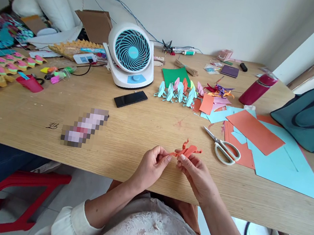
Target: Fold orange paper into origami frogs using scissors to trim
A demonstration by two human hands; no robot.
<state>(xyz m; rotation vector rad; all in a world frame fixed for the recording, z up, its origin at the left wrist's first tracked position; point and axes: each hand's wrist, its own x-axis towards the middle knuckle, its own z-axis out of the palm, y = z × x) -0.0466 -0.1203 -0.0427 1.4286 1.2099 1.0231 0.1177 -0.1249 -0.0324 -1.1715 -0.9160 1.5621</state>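
An orange folded paper figure (188, 150) with thin, crinkled limbs is held just above the front part of the wooden table (131, 129). My right hand (196, 173) grips its body between thumb and fingers. One thin limb, pointing left, is pinched between the thumb and forefinger of my left hand (153, 165). The two hands are close together. To the right of them lie scissors (223, 148) with pale handles, their blades slightly apart. Behind the hands stand several light blue paper figures (180, 93), with pink and orange ones among them.
Orange sheets (254, 131) and light blue paper (289, 166) cover the right side. A black phone (130, 99) lies before a white fan (131, 54). A red bottle (258, 89) and a teal bag (312, 116) stand at the right. A red cup (30, 83) is at the left.
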